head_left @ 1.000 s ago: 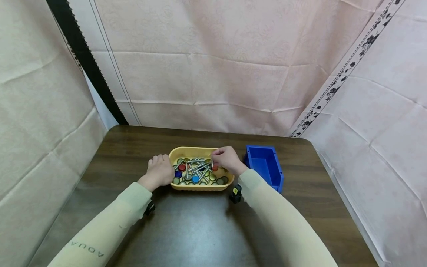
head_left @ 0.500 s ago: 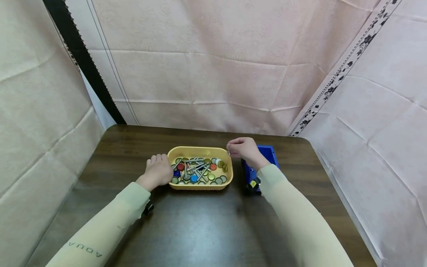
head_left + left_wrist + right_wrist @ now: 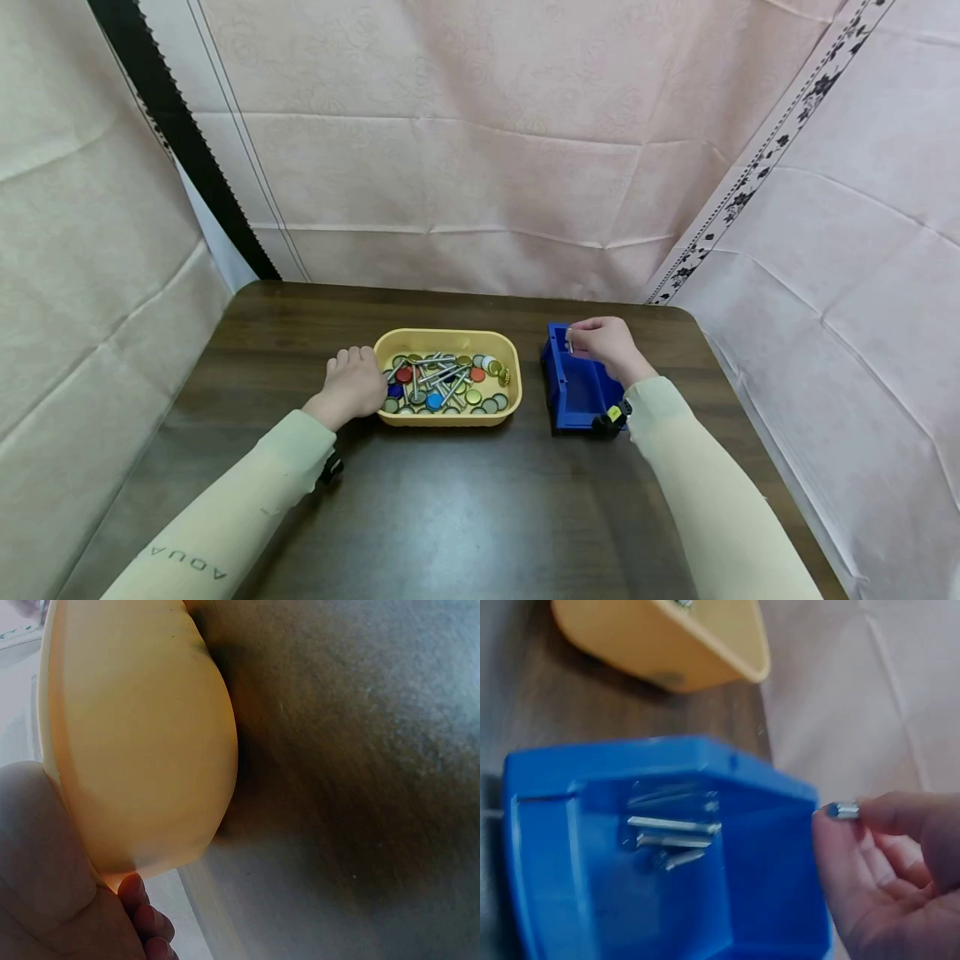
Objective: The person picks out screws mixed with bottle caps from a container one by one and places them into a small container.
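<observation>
With our left hand [image 3: 352, 385] we grip the left end of the yellow tray [image 3: 450, 421], where metal bolts [image 3: 441, 361] and round caps [image 3: 434, 402] lie mixed. Between thumb and finger of our right hand [image 3: 606, 343] we pinch a small metal piece [image 3: 844, 811] above the far end of the blue bin [image 3: 587, 390]; inside, we see a few metal rods [image 3: 673, 825]. Both containers stand apart on the counter [image 3: 480, 517].
</observation>
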A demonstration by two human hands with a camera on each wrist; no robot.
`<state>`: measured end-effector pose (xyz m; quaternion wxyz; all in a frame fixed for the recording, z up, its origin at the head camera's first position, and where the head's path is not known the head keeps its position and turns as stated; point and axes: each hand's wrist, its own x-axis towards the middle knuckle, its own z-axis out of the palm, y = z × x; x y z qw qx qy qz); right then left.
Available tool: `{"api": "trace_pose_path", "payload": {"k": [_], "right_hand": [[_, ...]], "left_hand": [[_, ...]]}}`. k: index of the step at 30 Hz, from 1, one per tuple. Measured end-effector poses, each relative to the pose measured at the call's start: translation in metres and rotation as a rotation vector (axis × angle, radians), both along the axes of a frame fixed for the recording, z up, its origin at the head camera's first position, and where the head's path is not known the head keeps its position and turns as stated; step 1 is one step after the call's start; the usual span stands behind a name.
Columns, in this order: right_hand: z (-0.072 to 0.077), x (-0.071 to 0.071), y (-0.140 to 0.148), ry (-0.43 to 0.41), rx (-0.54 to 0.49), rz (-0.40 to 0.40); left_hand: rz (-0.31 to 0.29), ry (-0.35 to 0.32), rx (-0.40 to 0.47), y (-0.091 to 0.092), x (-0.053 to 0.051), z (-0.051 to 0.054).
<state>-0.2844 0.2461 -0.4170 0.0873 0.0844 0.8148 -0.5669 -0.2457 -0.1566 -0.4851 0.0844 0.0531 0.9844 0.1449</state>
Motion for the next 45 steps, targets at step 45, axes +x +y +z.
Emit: {"api": "trace_pose_path", "payload": {"k": [45], "right_hand": [[0.008,0.008,-0.018,-0.009,0.011,-0.060]], "left_hand": [[0.008,-0.011,-0.002,0.000,0.001,0.003]]}}
